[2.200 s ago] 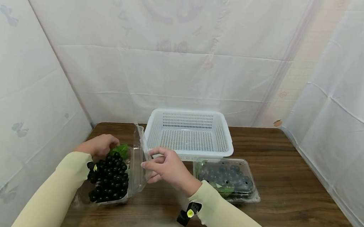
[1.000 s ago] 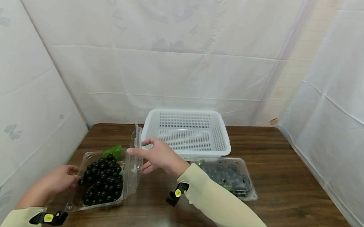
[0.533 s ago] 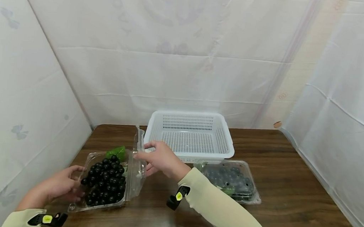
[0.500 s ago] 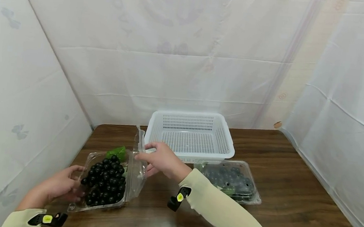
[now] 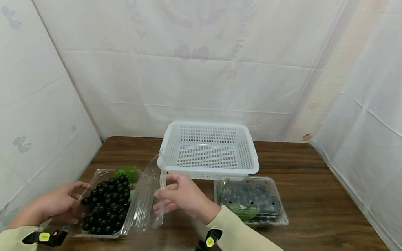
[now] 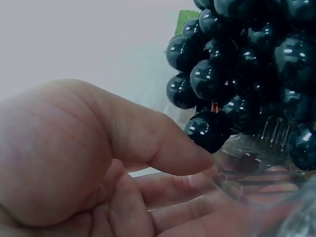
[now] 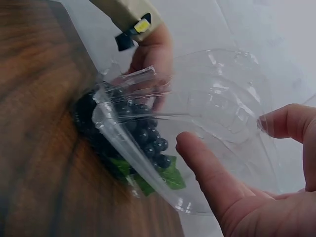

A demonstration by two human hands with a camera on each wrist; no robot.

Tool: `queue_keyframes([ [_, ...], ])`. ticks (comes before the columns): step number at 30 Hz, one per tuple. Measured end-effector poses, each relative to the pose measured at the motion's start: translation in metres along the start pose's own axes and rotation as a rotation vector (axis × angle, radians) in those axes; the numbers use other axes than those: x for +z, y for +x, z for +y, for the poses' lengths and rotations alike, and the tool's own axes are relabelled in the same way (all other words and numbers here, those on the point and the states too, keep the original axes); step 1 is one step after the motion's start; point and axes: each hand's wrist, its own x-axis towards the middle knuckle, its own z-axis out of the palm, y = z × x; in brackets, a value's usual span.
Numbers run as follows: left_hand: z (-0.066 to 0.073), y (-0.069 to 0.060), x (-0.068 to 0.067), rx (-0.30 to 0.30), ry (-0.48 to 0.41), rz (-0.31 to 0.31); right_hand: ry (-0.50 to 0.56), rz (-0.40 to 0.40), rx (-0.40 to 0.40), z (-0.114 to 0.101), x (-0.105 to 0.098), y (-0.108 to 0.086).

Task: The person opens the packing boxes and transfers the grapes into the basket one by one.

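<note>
At the left of the table a clear plastic clamshell box (image 5: 102,171) stands with its lid raised. A bunch of black grapes (image 5: 107,207) lies in it, with a green leaf (image 5: 128,173) at the back. My left hand (image 5: 58,203) grips the box's left side. In the left wrist view the thumb (image 6: 163,148) lies over the rim beside the grapes and the other fingers are below. My right hand (image 5: 185,195) holds the free edge of the clear lid (image 5: 142,201) between thumb and fingers. The lid leans to the right, visible also in the right wrist view.
Behind stands a white perforated basket (image 5: 208,170), close to the lid's far corner. To the right lies a second clear box (image 5: 252,198), closed, with dark grapes and green leaves inside. White sheets hang around the brown wooden table (image 5: 325,214).
My left hand has gone from the back leaf to the box's left side. Just now the box shifts slightly left, and my right hand lowers with the lid, which leans further right.
</note>
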Motion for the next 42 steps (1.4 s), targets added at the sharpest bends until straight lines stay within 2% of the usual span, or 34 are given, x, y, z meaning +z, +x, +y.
queue_keyframes([
  [9,-0.002,-0.003,-0.007,0.004,0.003,-0.025,0.046,-0.012,-0.012,0.020,-0.005,-0.018],
  [16,-0.004,-0.003,-0.011,0.032,0.003,-0.043,0.095,0.002,-0.018,0.034,-0.010,-0.026],
  [26,-0.007,-0.003,-0.015,0.068,0.001,-0.060,0.123,0.026,0.017,0.049,-0.017,-0.036],
  [29,-0.008,-0.003,-0.014,0.075,0.003,-0.057,0.099,0.045,0.035,0.053,-0.022,-0.036],
  [34,-0.007,-0.004,-0.012,0.067,0.006,-0.044,-0.012,0.080,0.074,0.056,-0.031,-0.035],
  [42,-0.008,-0.006,-0.011,0.083,-0.001,-0.059,-0.150,0.131,0.074,0.057,-0.035,-0.036],
])
